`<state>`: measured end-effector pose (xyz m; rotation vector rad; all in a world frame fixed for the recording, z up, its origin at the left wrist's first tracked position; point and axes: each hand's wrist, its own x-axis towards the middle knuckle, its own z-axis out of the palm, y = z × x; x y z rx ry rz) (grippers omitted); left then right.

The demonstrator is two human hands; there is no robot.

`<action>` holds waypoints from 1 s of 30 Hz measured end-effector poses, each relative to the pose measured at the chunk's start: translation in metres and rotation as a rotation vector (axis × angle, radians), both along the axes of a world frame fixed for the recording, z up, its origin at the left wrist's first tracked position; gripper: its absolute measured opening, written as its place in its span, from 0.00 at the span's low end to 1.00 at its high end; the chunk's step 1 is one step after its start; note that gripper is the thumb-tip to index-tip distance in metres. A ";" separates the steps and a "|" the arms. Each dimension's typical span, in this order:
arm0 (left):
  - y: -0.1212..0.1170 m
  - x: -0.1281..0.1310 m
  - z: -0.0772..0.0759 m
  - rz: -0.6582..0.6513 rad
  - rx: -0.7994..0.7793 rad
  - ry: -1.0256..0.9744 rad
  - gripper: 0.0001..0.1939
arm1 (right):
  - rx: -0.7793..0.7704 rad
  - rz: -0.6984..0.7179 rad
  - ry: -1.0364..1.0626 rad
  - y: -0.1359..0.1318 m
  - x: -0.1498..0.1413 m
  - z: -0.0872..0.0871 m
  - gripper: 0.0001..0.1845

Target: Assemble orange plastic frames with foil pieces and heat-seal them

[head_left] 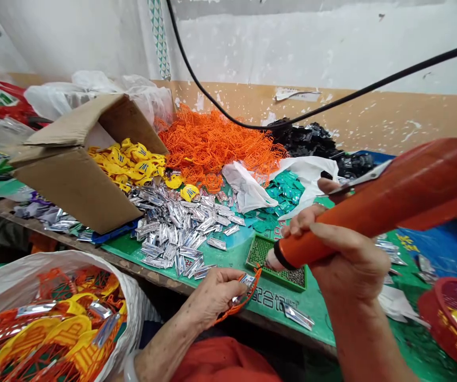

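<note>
My right hand (348, 260) is wrapped round a thick orange-red electric screwdriver (395, 183) with a black ring near its pale nose. That nose is over a green tray (303, 285) of small metal screws (295, 277); whether its tip touches them is hidden. Low at the table edge, my left hand (218, 292) pinches a silver metal plate (247, 282) together with a curved orange plastic piece (255, 289). A loose silver plate (298, 317) lies on the green tabletop, right of my left hand.
Behind are piles of silver plates (184, 217), yellow pieces (133, 162), orange frames (216, 140) and green pieces (286, 191). A tilted cardboard box (65, 185) stands left. A white sack (135, 302) holds orange-yellow pieces. A red basket (437, 313) sits right; a black cable (332, 103) hangs overhead.
</note>
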<state>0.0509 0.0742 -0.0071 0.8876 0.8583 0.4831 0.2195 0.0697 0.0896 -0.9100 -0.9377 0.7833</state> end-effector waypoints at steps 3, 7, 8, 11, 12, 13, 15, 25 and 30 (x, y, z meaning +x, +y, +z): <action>-0.001 0.000 -0.001 0.007 -0.012 -0.030 0.10 | 0.006 0.026 0.005 -0.006 -0.008 -0.002 0.13; -0.002 0.000 -0.001 0.023 -0.017 -0.047 0.08 | -0.022 0.048 0.087 -0.008 -0.013 -0.006 0.17; -0.002 0.000 0.000 0.027 -0.019 -0.050 0.08 | -0.026 0.048 0.105 -0.008 -0.014 -0.006 0.18; -0.002 0.002 0.003 0.035 -0.030 -0.055 0.09 | -0.026 0.061 0.139 -0.009 -0.015 -0.007 0.21; -0.002 0.002 0.004 0.037 -0.034 -0.056 0.09 | -0.023 0.069 0.151 -0.010 -0.016 -0.007 0.21; -0.002 0.003 0.005 0.040 -0.038 -0.057 0.09 | -0.018 0.079 0.166 -0.010 -0.016 -0.008 0.22; -0.003 0.003 0.006 0.043 -0.046 -0.057 0.09 | 0.000 0.100 0.193 -0.011 -0.016 -0.009 0.22; -0.002 0.002 0.000 0.037 -0.043 -0.054 0.08 | 0.033 0.170 0.188 -0.013 -0.013 -0.019 0.19; -0.004 0.003 0.000 0.036 -0.028 -0.043 0.08 | 0.031 0.173 0.178 -0.013 -0.013 -0.020 0.21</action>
